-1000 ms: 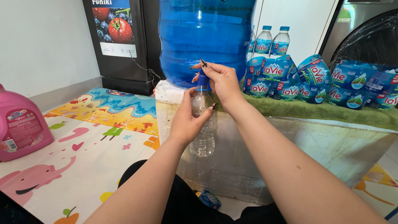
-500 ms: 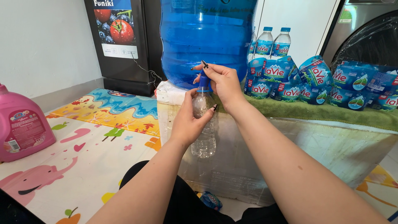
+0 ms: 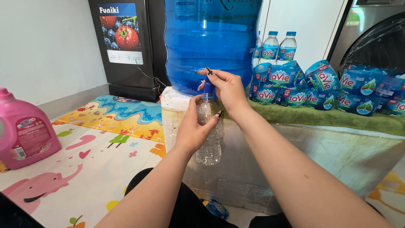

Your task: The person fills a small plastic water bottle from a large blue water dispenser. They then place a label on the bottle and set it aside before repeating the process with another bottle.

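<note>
A large blue water jug (image 3: 211, 42) stands on a white box (image 3: 253, 169). Its small blue tap (image 3: 207, 88) sticks out at the front. My right hand (image 3: 225, 86) grips the tap from the right, fingers on top of it. My left hand (image 3: 195, 128) is wrapped around a clear plastic bottle (image 3: 209, 131), held upright with its mouth right under the tap. The bottle looks partly filled near the bottom.
Several small packed water bottles (image 3: 320, 86) lie on a green cloth (image 3: 337, 118) to the right, two upright ones (image 3: 278, 48) behind. A pink detergent jug (image 3: 23, 131) stands at left on a colourful play mat (image 3: 84, 160). A black fridge (image 3: 126, 42) is at the back.
</note>
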